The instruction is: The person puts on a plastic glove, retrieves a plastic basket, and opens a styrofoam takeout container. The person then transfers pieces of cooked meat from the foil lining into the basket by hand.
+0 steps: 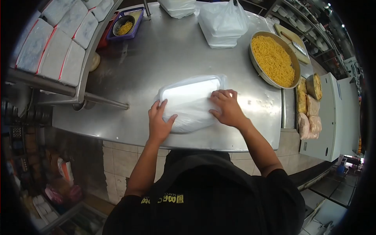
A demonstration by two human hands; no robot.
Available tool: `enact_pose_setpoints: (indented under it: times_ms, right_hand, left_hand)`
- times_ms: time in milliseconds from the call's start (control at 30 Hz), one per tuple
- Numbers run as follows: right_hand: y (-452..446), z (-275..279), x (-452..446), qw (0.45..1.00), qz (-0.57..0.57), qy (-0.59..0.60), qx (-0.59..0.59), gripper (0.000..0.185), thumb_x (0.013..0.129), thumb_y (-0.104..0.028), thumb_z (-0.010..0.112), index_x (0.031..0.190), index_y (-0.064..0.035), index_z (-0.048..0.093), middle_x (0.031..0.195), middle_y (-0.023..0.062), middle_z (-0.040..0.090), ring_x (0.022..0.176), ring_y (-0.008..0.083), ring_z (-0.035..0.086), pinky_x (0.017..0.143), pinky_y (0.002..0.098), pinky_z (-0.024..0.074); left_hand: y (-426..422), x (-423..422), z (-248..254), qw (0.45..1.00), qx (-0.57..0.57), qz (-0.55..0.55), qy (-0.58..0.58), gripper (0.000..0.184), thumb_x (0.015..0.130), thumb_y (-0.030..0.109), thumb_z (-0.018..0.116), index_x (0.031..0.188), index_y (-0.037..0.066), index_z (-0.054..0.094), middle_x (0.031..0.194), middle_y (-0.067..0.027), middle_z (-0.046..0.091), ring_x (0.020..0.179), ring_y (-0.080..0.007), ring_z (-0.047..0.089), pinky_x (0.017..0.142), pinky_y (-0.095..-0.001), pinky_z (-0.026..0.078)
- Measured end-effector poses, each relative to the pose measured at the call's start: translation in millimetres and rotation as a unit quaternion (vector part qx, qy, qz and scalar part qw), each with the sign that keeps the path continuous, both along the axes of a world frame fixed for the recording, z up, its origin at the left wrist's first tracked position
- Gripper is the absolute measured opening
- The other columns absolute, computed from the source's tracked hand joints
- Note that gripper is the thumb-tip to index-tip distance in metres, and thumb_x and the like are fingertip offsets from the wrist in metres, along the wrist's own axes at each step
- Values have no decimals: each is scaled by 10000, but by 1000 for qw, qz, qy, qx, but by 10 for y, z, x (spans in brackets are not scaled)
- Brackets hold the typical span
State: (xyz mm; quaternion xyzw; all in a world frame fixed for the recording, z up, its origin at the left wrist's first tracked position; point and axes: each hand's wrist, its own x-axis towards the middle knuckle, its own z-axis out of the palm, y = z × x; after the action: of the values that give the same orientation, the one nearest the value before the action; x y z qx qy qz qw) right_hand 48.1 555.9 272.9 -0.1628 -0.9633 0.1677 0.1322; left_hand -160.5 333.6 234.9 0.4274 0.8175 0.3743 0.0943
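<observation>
A white plastic bag lies near the front of the steel table, wrapped around a flat white container whose pale top edge shows through the film. My left hand holds the bag's left side, thumb and fingers apart against the plastic. On the right side, my right hand grips the bag with bent fingers, the thumb lower down on the plastic. The container's full shape is hidden by the bag.
On the steel table, a large round pan of yellow noodles stands at right. White bagged containers sit at the back. A cutting board with a knife lies at far right. A shelf of wrapped white stacks borders the left.
</observation>
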Motion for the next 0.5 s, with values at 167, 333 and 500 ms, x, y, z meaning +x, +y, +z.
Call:
enact_pose_setpoints:
  times_ms: [167,333,500]
  right_hand:
    - [-283,-161,514,999,7,-29,45,94,852,-194,714,886,-111,688,999,20,641,1031,206,583,965,448,340]
    - [-480,-609,848,995,-5,47,84,111,827,-188,733,916,-134,695,1058,-16,646,1028,182,582,949,445,341]
    - [-553,-1013,885,989,-59,83,106,173,802,-158,735,974,-160,709,1075,-20,626,954,190,582,921,445,331]
  left_hand:
    - [-323,73,-270,997,27,-51,59,340,798,214,797,1044,49,630,1052,-114,582,1010,-322,548,925,-460,412]
    - [-549,206,-477,968,21,-119,220,251,781,229,778,814,91,570,880,-60,578,884,-276,554,872,-446,353]
    - [-681,185,-706,958,-14,-133,254,156,837,215,706,823,97,605,876,-56,567,904,-263,553,915,-467,325]
